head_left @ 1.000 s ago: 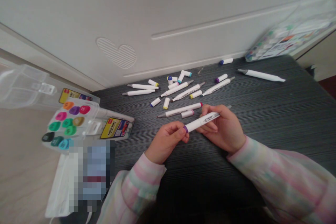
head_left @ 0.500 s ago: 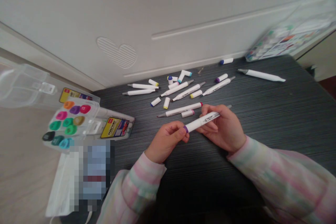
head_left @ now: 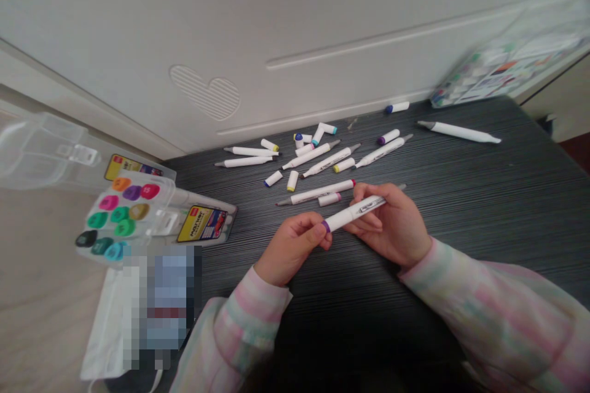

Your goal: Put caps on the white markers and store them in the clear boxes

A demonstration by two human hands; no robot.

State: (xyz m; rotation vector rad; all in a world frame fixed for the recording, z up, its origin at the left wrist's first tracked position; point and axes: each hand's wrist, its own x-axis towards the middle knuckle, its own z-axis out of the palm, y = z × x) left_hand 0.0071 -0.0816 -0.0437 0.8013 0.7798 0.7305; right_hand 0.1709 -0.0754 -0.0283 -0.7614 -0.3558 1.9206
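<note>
A white marker [head_left: 353, 214] with a purple cap end lies across both my hands above the dark striped mat [head_left: 483, 196]. My right hand [head_left: 391, 227] grips its barrel with curled fingers. My left hand [head_left: 295, 245] pinches the purple cap end between thumb and fingers. Just beyond my hands lies a white marker with a red end [head_left: 318, 192] and a loose pink-tipped cap [head_left: 329, 199].
Several uncapped white markers and loose caps [head_left: 318, 153] are scattered toward the white wall. One marker [head_left: 458, 131] lies alone at the right. A clear case of capped markers [head_left: 122, 215] stands at the left, beside a labelled lid [head_left: 203, 224]. Another case [head_left: 507, 67] sits far right.
</note>
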